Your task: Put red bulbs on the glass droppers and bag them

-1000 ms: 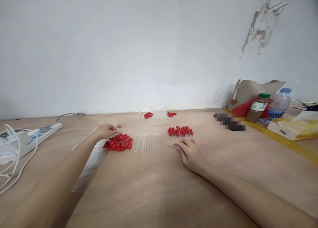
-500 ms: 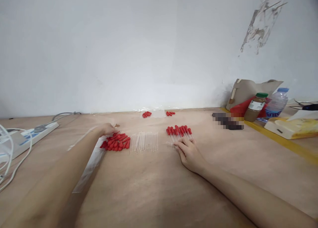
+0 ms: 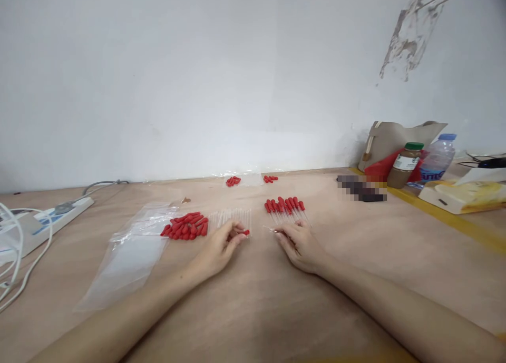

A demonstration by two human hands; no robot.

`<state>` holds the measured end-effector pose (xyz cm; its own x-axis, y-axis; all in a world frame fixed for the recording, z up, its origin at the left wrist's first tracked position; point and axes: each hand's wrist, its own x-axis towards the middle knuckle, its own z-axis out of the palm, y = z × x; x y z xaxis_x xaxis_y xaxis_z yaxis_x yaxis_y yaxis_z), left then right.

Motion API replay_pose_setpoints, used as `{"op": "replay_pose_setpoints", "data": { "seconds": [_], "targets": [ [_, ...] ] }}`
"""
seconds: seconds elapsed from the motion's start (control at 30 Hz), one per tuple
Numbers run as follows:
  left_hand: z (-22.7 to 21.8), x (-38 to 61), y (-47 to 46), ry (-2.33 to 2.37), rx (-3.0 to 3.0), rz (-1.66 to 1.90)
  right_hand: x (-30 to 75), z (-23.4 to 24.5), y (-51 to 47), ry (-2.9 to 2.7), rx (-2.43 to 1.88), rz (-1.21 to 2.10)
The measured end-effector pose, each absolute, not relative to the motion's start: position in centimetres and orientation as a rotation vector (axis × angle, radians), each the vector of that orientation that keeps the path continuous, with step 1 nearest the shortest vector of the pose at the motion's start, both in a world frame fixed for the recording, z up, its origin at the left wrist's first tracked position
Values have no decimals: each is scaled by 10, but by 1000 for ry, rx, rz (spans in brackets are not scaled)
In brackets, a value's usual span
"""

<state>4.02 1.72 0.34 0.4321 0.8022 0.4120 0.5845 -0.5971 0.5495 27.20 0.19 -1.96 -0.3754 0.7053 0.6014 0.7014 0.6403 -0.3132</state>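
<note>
Pinched in my left hand is a red rubber bulb, its open end facing right. My right hand grips a clear glass dropper tube whose tip points left toward the bulb; the two are a short gap apart. Left of my left hand lies a pile of red rubber bulbs. A row of clear tubes lies behind that hand, partly covered by it. Just beyond my right hand, droppers with red bulbs fitted lie side by side.
Clear plastic bags lie at left, beside a white power strip with cables. Small red bulb groups rest near the wall. At right are a dark blurred object, a green-capped bottle, a water bottle and a beige bag.
My left hand has come from the bulb pile to the middle, bringing one red bulb close to the tube. My right hand stays nearly in place, still holding the tube.
</note>
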Motion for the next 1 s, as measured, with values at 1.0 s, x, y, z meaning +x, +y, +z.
{"op": "replay_pose_setpoints", "data": {
  "seconds": [1.0],
  "targets": [
    [-9,57,5,1022,2461,851,271,-19,10,-2375,-940,-164]
  ]
}}
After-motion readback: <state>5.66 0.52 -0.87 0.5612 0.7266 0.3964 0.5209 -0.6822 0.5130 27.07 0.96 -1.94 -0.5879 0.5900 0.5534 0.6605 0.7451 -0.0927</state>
